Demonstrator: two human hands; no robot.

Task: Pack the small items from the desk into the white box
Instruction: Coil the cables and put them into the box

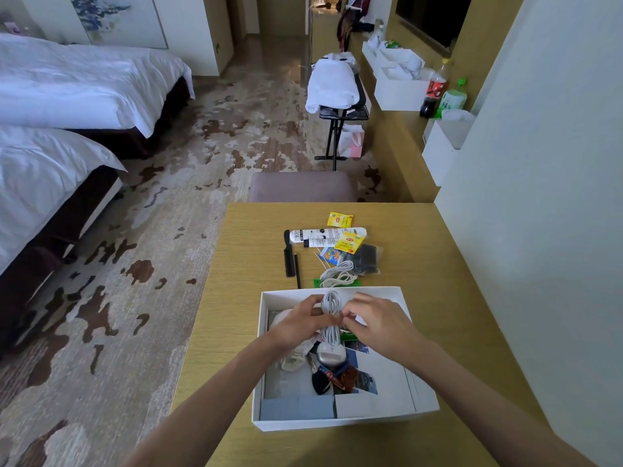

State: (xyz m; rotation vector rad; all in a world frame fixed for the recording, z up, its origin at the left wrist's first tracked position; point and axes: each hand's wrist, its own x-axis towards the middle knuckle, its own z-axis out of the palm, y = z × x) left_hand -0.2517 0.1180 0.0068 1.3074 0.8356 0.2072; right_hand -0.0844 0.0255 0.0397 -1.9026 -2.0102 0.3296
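The white box (344, 423) lies open on the wooden desk (242, 298) near me. Over it, my left hand (298, 323) and my right hand (377, 320) both pinch a coiled white charger cable (331, 303), whose white plug (331, 355) hangs down into the box. Inside the box lie cards, keys and dark small items (337, 375). Beyond the box on the desk remain a second white cable (338, 274), a black comb (288, 254), a pen (297, 271), two white tubes (323, 234), yellow tea packets (339, 219), and a dark bagged item (365, 259).
A grey stool (303, 187) stands at the desk's far edge. A wall (539, 197) runs along the right. Two beds (50, 156) stand at the left across patterned carpet. A luggage rack with towels (332, 85) and a shelf with bottles (438, 89) lie farther back.
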